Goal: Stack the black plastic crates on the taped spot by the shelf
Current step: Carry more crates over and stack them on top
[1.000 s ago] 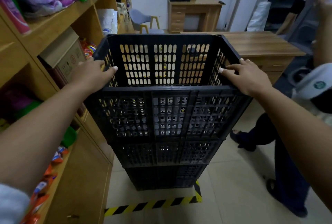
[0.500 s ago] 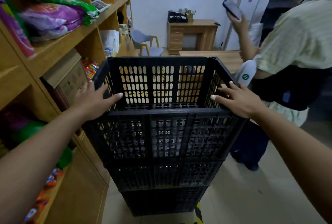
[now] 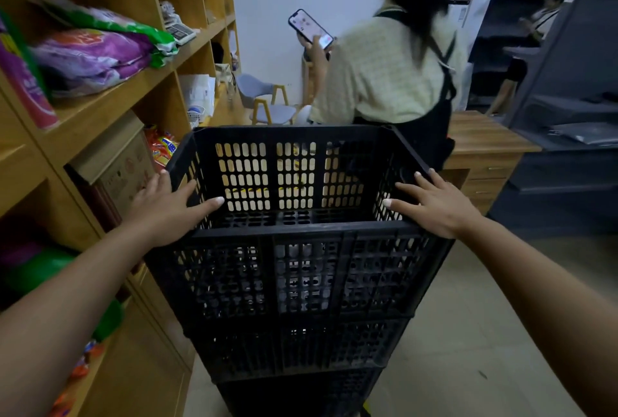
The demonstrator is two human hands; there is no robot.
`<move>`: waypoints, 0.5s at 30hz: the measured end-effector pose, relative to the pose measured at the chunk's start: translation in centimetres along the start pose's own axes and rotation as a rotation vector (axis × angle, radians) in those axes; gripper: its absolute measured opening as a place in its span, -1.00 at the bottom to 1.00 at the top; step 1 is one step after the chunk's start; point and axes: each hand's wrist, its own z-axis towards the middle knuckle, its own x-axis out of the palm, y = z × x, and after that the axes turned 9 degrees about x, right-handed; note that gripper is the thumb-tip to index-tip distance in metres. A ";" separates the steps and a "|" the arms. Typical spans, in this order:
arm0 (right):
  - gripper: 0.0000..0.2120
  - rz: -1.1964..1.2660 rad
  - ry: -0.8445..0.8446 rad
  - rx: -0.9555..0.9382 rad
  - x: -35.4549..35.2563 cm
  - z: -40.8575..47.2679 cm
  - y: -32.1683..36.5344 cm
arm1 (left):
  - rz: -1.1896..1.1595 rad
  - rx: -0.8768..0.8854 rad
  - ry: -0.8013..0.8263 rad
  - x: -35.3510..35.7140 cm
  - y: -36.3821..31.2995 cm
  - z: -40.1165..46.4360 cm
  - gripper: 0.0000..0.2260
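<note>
Three black plastic crates stand stacked on the floor beside the wooden shelf (image 3: 110, 95). The top crate (image 3: 301, 269) is empty, and under it sit the middle crate (image 3: 301, 349) and the bottom crate (image 3: 301, 393). My left hand (image 3: 167, 209) lies flat over the top crate's near left corner with fingers spread. My right hand (image 3: 438, 206) rests the same way on the near right corner. A scrap of yellow-black floor tape (image 3: 366, 411) shows at the stack's bottom right; the crates hide the rest of it.
A person (image 3: 384, 75) holding a phone stands just behind the stack, back turned. A wooden desk (image 3: 481, 139) is at the right and a grey chair (image 3: 267, 105) further back. Bags and boxes fill the shelf. Tiled floor (image 3: 468, 333) lies right of the stack.
The view has tilted upward, so the floor tape has nearly left the frame. The person has walked from the right to behind the crates. My hands have stayed on the top rim.
</note>
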 end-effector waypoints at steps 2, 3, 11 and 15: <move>-0.04 0.006 0.013 -0.002 -0.2 -0.5 0.2 | -0.007 0.002 0.005 -0.1 0.0 -0.3 -0.13; -0.01 0.002 0.018 -0.008 -0.3 -0.6 0.2 | -0.013 0.002 0.010 -0.3 -0.1 -0.4 -0.13; -0.01 -0.007 0.020 -0.022 -0.1 -0.5 0.1 | -0.014 0.001 -0.006 -0.1 0.1 -0.3 -0.14; -0.14 0.013 0.015 0.012 -0.3 -0.1 0.3 | -0.026 -0.007 -0.015 -0.2 -0.1 0.2 -0.17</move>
